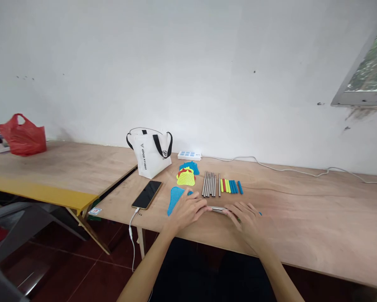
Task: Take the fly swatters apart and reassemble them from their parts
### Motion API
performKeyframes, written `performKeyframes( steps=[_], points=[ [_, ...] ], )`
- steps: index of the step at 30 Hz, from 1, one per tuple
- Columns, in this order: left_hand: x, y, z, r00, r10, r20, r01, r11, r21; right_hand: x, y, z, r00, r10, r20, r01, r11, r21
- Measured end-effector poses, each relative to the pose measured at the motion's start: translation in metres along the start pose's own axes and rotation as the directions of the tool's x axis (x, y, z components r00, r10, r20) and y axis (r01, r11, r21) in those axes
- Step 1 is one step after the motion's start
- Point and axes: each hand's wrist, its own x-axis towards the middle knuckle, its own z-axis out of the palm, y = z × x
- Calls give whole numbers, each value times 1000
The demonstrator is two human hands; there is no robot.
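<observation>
A thin silver metal rod [218,209] lies low over the table between my hands. My left hand [190,209] is closed on its left end, and my right hand [243,216] grips the right part. A bit of blue [260,213] peeks out past my right fingers; the rest of it is hidden. Beside my left hand is a blue perforated fly swatter head [175,197], partly covered by that hand. Beyond my hands lie a row of metal rods [209,184] and a row of yellow, red and blue handle grips [230,186].
Several perforated swatter heads [186,178] are piled near a white power strip [189,155]. To the left are a white bag [153,155] and a phone [147,194] with a cable [131,230]. A red plastic bag [23,136] stands on the other table [81,163].
</observation>
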Motion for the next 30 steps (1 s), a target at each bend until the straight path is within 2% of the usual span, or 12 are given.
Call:
performKeyframes(
  steps=[4, 6, 8, 10, 12, 13, 16, 19, 22, 27, 30],
  points=[
    [-1, -7, 2, 999, 28, -28, -28, 999, -19, 1, 10, -1, 997, -80, -17, 79, 997, -25],
    [-6, -17, -4, 999, 22, -23, -22, 1000, -16, -3, 32, -7, 994, -104, 11, 105, 993, -45],
    [-13, -32, -15, 1000, -22, -10, 22, 1000, -14, -15, 71, -16, 994, -111, -13, 109, 992, -68],
    [-21, -48, -27, 996, -89, -6, 89, 996, -17, -34, 117, -26, 996, -45, -75, 37, 994, -100],
    [-27, -59, -37, 992, -126, 0, 126, 992, -17, -55, 160, -34, 981, 101, -166, -124, 984, -129],
    [-28, -61, -39, 991, -132, 5, 133, 991, -14, -65, 176, -37, 972, 163, -167, -182, 978, -106],
    [-27, -57, -40, 991, -130, 12, 130, 991, 4, -83, 199, -42, 946, 297, -131, -296, 955, 27],
    [-26, -52, -39, 990, -138, -2, 138, 990, 24, -84, 194, -44, 925, 369, -91, -359, 927, 109],
    [-30, -55, -48, 985, -171, 0, 171, 985, 29, -72, 180, -44, 917, 397, -42, -391, 914, 111],
    [-33, -55, -72, 984, -171, -51, 173, 984, 49, -45, 143, -36, 951, 307, 42, -310, 943, 121],
    [-21, -33, -64, 994, -79, -75, 87, 991, 100, -28, 103, -23, 965, 247, 87, -259, 950, 173]
  ],
)
